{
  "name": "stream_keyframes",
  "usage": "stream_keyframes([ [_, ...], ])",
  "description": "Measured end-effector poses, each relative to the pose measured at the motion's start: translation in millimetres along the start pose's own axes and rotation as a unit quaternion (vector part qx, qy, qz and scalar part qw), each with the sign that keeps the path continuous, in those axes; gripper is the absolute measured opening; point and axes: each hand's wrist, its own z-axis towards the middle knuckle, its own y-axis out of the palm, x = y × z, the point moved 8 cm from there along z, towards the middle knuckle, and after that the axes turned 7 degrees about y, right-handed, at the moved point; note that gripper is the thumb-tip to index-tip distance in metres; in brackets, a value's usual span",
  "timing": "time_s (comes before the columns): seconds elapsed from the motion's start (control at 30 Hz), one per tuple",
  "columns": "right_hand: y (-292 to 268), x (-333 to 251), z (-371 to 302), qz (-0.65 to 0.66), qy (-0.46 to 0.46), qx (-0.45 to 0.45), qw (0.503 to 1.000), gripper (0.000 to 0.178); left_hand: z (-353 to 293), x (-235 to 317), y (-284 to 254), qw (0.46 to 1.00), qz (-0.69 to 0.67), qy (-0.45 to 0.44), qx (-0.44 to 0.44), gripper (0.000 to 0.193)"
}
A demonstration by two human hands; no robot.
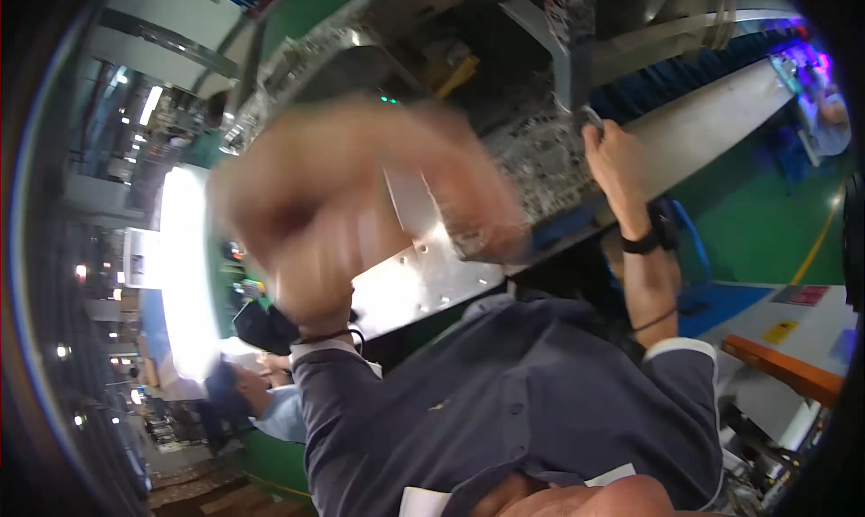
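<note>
My left hand (351,201) is raised close to the camera and heavily blurred. Its fingers look curled, but whether it holds anything cannot be made out. A thin black band sits on that wrist, above a dark grey-blue sleeve. My right hand (613,161) reaches up further away, wearing a black watch and a thin band on the forearm. Its fingers are closed on the lower end of a grey upright metal strip (573,66) that hangs from the machine above.
A silver metal plate (432,278) with small holes belongs to the machine in front of me. A long white and blue conveyor (721,111) runs to the right over green floor (775,219). Another person (257,395) bends at lower left. An orange bar (784,368) lies at right.
</note>
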Motion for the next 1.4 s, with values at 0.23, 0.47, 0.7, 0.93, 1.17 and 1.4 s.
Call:
stream_keyframes([
  [0.23,-7.4,0.1,-2.7,-0.027,-0.064,0.093,0.993,0.029,83.6,-247.4,-146.0,0.953,0.211,-0.212,0.055,0.068],
  [0.47,-4.3,4.9,3.3,0.017,0.029,0.025,0.999,0.028,168.3,-417.9,-193.7,0.832,0.466,-0.289,-0.089,0.114],
  [0.7,-5.6,5.0,8.1,0.064,0.009,0.056,0.996,0.028,161.4,-505.9,-205.4,0.758,0.502,-0.367,-0.196,0.094],
  [0.93,-3.0,9.2,4.8,0.044,0.026,0.025,0.998,0.029,149.6,-354.6,-136.1,0.740,0.610,-0.209,-0.189,0.097],
  [1.17,-17.5,8.3,-8.6,0.168,-0.106,0.204,0.959,0.030,111.0,-135.7,-69.2,0.827,0.562,0.007,-0.021,0.089],
  [1.4,-62.8,-80.8,-92.0,0.366,-0.368,0.101,0.849,0.075,-44.3,-143.8,-14.9,0.897,-0.173,-0.276,0.298,0.050],
])
